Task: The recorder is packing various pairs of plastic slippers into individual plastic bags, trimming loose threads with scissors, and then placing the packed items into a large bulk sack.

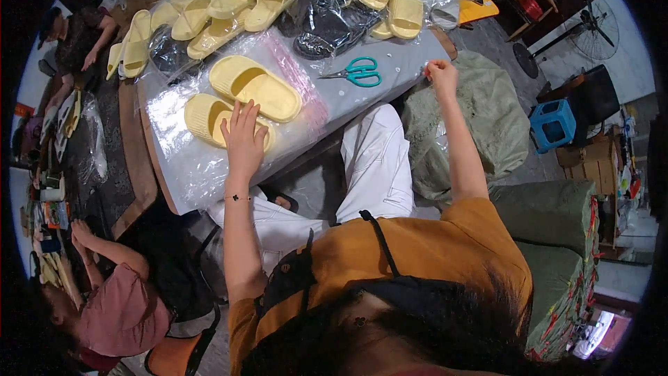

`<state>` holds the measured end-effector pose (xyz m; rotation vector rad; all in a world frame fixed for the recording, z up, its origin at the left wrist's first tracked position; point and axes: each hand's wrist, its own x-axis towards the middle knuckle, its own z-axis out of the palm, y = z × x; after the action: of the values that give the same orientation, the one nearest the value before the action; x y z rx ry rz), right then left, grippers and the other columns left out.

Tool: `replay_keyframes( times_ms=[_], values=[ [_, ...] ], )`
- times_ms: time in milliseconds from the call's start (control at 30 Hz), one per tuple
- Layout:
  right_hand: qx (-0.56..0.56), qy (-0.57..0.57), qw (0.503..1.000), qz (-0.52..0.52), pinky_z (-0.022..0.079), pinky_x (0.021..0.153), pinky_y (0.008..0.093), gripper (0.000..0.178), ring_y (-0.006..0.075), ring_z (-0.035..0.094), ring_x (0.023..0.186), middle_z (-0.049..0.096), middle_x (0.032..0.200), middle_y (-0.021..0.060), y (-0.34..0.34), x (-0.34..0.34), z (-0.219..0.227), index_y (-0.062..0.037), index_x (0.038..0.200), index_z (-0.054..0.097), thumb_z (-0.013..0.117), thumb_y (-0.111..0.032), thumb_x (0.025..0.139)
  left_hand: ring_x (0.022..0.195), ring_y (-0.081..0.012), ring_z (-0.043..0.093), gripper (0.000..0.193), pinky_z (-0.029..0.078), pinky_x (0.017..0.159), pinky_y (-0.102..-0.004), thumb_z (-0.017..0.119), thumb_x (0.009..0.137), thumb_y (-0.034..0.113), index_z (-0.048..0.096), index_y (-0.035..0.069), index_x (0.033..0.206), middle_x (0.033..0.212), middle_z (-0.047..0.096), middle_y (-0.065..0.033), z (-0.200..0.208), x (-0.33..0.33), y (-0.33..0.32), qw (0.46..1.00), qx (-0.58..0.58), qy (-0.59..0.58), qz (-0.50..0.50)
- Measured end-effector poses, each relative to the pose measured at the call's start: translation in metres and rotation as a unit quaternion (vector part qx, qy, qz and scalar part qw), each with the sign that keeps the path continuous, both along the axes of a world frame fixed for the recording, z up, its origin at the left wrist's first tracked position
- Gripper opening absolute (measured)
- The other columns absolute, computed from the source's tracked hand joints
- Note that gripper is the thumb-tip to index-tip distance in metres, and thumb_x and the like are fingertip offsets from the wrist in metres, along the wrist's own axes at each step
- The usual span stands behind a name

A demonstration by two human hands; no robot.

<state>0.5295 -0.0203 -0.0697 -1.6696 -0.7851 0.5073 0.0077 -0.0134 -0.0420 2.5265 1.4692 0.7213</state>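
Observation:
A pair of pale yellow slide slippers lies on a stack of clear plastic bags (184, 181) with a pink-edged strip. My left hand (242, 136) rests over the nearer slipper (200, 117), fingers spread and touching it; its palm hides part of the sole. Just beyond, the farther slipper (278, 97) lies alongside. My right hand (442, 78) is at the table's right edge, thumb and fingertips pinched together. Something small and whitish shows at those fingertips, too small to name. Between my hands, teal-handled scissors (363, 72) lie on the grey tabletop (407, 63).
Bagged yellow slippers (233, 10) and black shoes (327, 31) crowd the table's far side. A large greenish sack (480, 118) stands right of my knees. Farther right are a blue stool (553, 125) and a fan (595, 28). Other people sit at the left, one in pink (129, 306).

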Motion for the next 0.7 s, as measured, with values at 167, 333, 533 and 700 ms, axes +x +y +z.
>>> replay_keyframes(
  times_ms=[167,333,533,700],
  values=[
    [0.062,-0.054,0.996,-0.021,0.056,0.069,0.0303,0.022,0.0191,0.071,0.079,0.072,0.088,0.0107,-0.018,0.051,-0.022,-0.0009,0.097,0.072,0.059,0.007,0.081,0.147,-0.0275,0.028,0.053,0.014,0.117,-0.0566,0.061,0.091,0.019,0.048,0.011,0.142,0.151,0.044,-0.0053,-0.001,0.006,0.004,1.0,0.007,-0.007,-0.008],
    [-0.06,-0.346,0.933,-0.083,0.046,0.098,0.0375,0.034,0.0267,0.064,0.111,0.068,0.118,0.0168,-0.039,0.066,-0.031,-0.0118,0.106,0.076,0.063,0.003,0.078,0.147,-0.0278,0.028,0.053,0.014,0.117,-0.0566,0.061,0.091,0.018,0.048,0.012,0.142,0.151,0.044,-0.0049,0.002,0.003,0.002,1.0,0.001,-0.003,-0.002],
    [-0.046,-0.188,0.972,-0.135,0.055,0.068,0.0329,0.02,0.016,0.072,0.07,0.075,0.081,0.0097,-0.038,0.052,-0.013,-0.0028,0.099,0.075,0.076,-0.016,0.083,0.148,-0.0278,0.027,0.053,0.013,0.117,-0.0562,0.061,0.091,0.018,0.048,0.012,0.142,0.152,0.044,-0.0052,0.001,0.0,0.0,1.0,-0.007,-0.006,0.0],
    [-0.122,-0.237,0.952,-0.152,0.054,0.066,0.0365,0.025,0.0215,0.07,0.068,0.074,0.08,0.0113,-0.04,0.072,-0.009,-0.0034,0.098,0.073,0.081,-0.017,0.077,0.148,-0.0273,0.027,0.053,0.013,0.118,-0.0562,0.061,0.091,0.018,0.049,0.012,0.142,0.152,0.044,-0.0056,0.002,0.003,0.001,1.0,-0.006,-0.013,-0.005]
  ],
)
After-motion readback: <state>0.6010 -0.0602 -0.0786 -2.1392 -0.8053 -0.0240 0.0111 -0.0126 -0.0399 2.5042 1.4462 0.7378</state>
